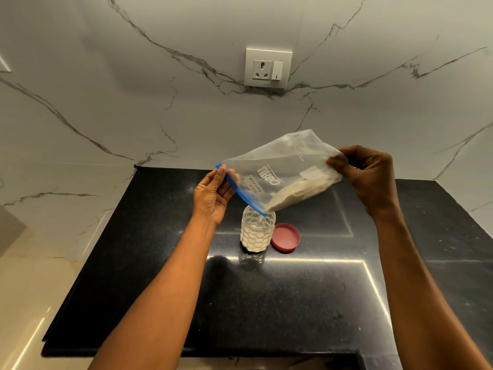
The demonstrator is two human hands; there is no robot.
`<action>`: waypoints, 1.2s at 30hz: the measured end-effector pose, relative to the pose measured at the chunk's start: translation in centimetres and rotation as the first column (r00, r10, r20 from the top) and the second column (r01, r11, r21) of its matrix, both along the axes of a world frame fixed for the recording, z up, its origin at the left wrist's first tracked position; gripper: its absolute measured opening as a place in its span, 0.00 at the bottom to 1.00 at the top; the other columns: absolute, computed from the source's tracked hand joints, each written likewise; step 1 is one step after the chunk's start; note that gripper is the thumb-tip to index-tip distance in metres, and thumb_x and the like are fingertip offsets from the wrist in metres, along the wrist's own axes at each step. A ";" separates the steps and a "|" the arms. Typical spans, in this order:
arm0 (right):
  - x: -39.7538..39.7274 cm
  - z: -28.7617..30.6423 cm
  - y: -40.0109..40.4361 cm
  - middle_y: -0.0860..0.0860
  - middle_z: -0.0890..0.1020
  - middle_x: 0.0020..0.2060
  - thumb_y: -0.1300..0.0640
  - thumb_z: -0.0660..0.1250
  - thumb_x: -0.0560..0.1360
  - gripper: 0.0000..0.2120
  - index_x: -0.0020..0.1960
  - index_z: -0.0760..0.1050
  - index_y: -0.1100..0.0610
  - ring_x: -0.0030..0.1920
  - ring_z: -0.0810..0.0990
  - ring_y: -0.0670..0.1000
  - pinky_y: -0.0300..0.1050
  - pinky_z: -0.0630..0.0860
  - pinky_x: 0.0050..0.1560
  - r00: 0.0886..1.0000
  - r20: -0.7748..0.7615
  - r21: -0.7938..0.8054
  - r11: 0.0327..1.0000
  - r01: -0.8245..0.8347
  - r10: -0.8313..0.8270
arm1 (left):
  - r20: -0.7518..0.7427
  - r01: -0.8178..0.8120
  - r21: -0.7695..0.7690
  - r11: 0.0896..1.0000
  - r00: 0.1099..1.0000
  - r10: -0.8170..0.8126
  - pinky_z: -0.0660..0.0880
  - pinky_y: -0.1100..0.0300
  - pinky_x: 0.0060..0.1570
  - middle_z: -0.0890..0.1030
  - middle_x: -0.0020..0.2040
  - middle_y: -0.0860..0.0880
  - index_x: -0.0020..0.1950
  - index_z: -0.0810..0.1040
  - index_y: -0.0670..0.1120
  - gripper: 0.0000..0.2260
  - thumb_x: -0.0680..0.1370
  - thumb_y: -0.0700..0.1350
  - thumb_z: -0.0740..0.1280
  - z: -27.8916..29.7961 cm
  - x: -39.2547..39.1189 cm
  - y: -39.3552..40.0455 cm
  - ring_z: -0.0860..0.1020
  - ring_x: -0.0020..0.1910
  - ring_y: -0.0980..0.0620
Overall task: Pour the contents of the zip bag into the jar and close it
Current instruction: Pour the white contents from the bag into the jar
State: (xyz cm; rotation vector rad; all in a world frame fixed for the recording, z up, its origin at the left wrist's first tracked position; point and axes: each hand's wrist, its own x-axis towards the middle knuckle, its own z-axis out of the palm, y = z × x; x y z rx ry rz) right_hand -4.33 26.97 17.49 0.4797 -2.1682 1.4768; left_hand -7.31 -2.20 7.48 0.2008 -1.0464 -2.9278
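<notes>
A clear zip bag (282, 166) with a blue zip strip is held tilted above a clear dimpled jar (257, 232). Pale powder lies in the bag's lower edge, and its open corner rests over the jar's mouth. The jar stands upright on the black counter (160, 289) and is largely filled with white powder. My left hand (213, 196) pinches the blue zip end of the bag. My right hand (370, 177) grips the bag's raised bottom corner. A red lid (285, 237) lies flat on the counter, just right of the jar.
A marble wall rises behind the counter, with a white socket and switch plate (268, 68) on it. The counter's left edge drops to a pale floor (26, 289), and its front edge runs along the bottom of the view.
</notes>
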 end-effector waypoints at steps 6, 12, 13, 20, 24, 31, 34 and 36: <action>0.1 0.2 0.1 0.56 0.84 0.45 0.62 0.72 0.74 0.08 0.52 0.81 0.65 0.43 0.85 0.53 0.44 0.83 0.33 1.000 0.004 -0.018 1.000 -0.025 0.025 | 0.010 0.004 0.004 1.000 1.000 -0.004 0.84 0.54 0.46 0.86 0.44 0.46 0.52 0.81 0.44 0.04 0.80 0.39 0.67 -0.1 0.0 0.0 0.85 0.45 0.50; -0.1 0.0 0.2 0.58 0.84 0.46 0.62 0.72 0.75 0.09 0.53 0.81 0.65 0.45 0.86 0.54 0.46 0.84 0.36 1.000 -0.010 0.010 1.000 -0.028 0.028 | 0.012 0.006 0.002 1.000 1.000 -0.006 0.84 0.54 0.46 0.86 0.44 0.46 0.52 0.81 0.44 0.04 0.80 0.39 0.67 -0.1 0.1 -0.1 0.85 0.44 0.50; -0.2 0.0 0.2 0.58 0.84 0.47 0.62 0.71 0.75 0.09 0.53 0.80 0.65 0.45 0.86 0.54 0.46 0.84 0.36 0.999 -0.008 0.014 0.999 -0.032 0.032 | 0.009 0.008 0.000 1.000 1.000 -0.008 0.84 0.54 0.46 0.86 0.44 0.46 0.52 0.81 0.44 0.04 0.80 0.39 0.67 -0.1 0.1 -0.1 0.85 0.44 0.50; -0.2 0.2 0.2 0.56 0.84 0.45 0.63 0.72 0.74 0.08 0.52 0.81 0.63 0.44 0.85 0.53 0.46 0.84 0.37 0.999 -0.003 0.017 0.999 -0.041 0.041 | 0.005 0.012 -0.004 1.000 1.000 -0.012 0.83 0.55 0.44 0.86 0.45 0.46 0.52 0.81 0.44 0.05 0.80 0.39 0.66 -0.1 0.1 -0.3 0.85 0.45 0.50; 0.0 0.5 0.0 0.56 0.84 0.46 0.63 0.72 0.74 0.08 0.52 0.81 0.64 0.44 0.86 0.52 0.45 0.84 0.37 0.999 -0.016 0.020 0.999 -0.039 0.039 | 0.006 0.007 -0.001 1.000 1.000 -0.007 0.83 0.56 0.44 0.86 0.45 0.46 0.52 0.81 0.44 0.05 0.80 0.39 0.66 -0.2 0.0 -0.3 0.85 0.46 0.50; -0.1 0.6 0.2 0.56 0.85 0.46 0.62 0.72 0.74 0.08 0.52 0.81 0.63 0.45 0.85 0.53 0.46 0.84 0.38 0.999 -0.007 0.040 0.999 -0.035 0.035 | 0.001 0.003 -0.001 1.000 1.000 -0.003 0.84 0.55 0.45 0.86 0.44 0.47 0.52 0.81 0.44 0.05 0.80 0.39 0.66 -0.2 -0.2 -0.3 0.86 0.46 0.50; -0.2 0.6 0.1 0.57 0.85 0.46 0.63 0.72 0.74 0.08 0.52 0.81 0.65 0.45 0.85 0.53 0.48 0.84 0.38 0.999 -0.009 0.049 0.998 -0.035 0.036 | 0.001 0.004 0.008 1.000 1.000 -0.004 0.84 0.54 0.47 0.86 0.45 0.46 0.52 0.81 0.44 0.05 0.80 0.39 0.67 -0.2 -0.1 -0.2 0.85 0.46 0.50; -0.1 0.6 0.1 0.57 0.85 0.46 0.63 0.72 0.74 0.08 0.52 0.81 0.65 0.44 0.85 0.54 0.49 0.84 0.38 0.999 -0.011 0.042 0.999 -0.031 0.031 | 0.008 0.003 0.010 1.000 1.000 -0.004 0.84 0.53 0.48 0.86 0.45 0.46 0.52 0.81 0.44 0.05 0.79 0.39 0.67 -0.2 -0.1 -0.2 0.85 0.46 0.50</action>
